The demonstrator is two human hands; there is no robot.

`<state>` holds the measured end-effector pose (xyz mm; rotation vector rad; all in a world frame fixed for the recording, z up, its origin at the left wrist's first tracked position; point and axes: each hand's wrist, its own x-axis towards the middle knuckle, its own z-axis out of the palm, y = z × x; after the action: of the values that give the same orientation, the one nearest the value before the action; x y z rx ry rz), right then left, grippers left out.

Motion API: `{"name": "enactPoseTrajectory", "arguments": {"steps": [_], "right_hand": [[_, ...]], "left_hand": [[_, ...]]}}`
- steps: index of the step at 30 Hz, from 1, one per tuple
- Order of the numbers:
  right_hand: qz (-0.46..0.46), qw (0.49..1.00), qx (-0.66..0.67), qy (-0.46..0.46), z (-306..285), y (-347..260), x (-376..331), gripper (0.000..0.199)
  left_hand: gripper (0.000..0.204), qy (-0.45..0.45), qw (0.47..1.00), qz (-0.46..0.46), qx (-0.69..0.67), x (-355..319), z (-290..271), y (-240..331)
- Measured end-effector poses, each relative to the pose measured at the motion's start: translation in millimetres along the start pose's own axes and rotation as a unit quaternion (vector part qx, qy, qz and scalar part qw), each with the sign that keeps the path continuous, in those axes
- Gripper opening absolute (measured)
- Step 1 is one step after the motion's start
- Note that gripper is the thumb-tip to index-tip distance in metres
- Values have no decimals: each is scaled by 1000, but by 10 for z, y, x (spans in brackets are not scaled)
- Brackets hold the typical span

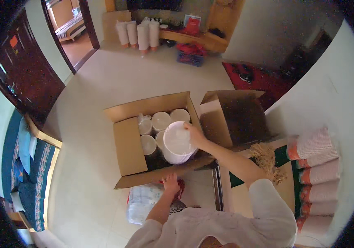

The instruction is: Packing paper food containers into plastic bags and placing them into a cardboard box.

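My right hand (194,135) is closed on the upper rim of a stack of white paper cups (177,142), which stands out above an opened cardboard box (129,144). The grip is at the stack's right side, and its lower end is hidden. Several more white cup stacks (161,120) stand upright inside the box, behind and left of the held one. At the box's near side, my left hand (170,182) rests against the near flap (144,178) with its fingers apart. Below that hand lies a clear plastic bundle (142,202) with some red on it.
A second open box (243,118) stands right of the first. Wrapped cup stacks (319,182) lie piled at the right, near a bundle of tan strings (266,159). More tall stacks (143,36) stand by the far cabinet. A sofa (40,177) is at left.
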<state>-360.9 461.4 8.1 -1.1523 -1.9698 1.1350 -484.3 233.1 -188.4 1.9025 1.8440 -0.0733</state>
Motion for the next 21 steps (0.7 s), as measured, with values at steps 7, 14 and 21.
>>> {"name": "enactPoseTrajectory", "arguments": {"steps": [7, 14, 21], "right_hand": [[-44, 988, -125, 84, 85, 90, 411, 26], [-20, 987, -87, 133, -166, 363, 352, 17], [-43, 974, -86, -206, -191, -606, -220, 13]], "left_hand": [[60, 6, 999, -22, 27, -49, 32, -1], [63, 12, 999, -4, 32, -10, -27, 58], [78, 42, 994, -56, -81, 97, -14, -72]]}}
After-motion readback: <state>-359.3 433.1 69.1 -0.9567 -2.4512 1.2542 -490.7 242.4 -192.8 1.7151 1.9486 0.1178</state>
